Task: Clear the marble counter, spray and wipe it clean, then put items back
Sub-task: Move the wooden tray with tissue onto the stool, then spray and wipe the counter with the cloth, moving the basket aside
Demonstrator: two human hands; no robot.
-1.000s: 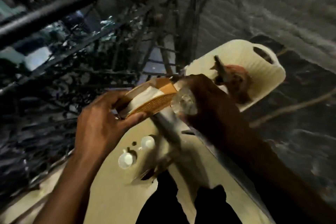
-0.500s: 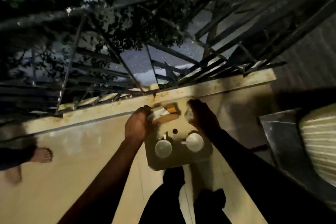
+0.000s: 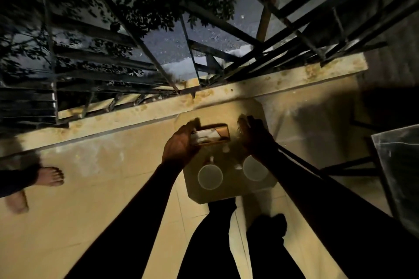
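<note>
My left hand [image 3: 181, 146] grips a small orange-brown box [image 3: 212, 135] with something white in it, holding it low over the far end of a tan board [image 3: 229, 192] on the floor. My right hand [image 3: 254, 137] is curled around a clear glass [image 3: 239, 128], which is faint in the dim light. Two round white cups [image 3: 210, 176] [image 3: 255, 168] stand on the board nearer to me, with small white pieces [image 3: 225, 149] between them and my hands. At the right edge shows the corner of a grey counter [image 3: 399, 165].
A low yellowed ledge [image 3: 158, 108] with a dark metal railing [image 3: 192, 59] runs across just beyond the board. Another person's bare feet [image 3: 51, 175] stand on the tiled floor at the left. My own dark-clad legs [image 3: 222, 238] are below the board.
The view swung from the counter and its white cutting board down to the floor. Both hands carried the box and glass down to the far end of the tan board.
</note>
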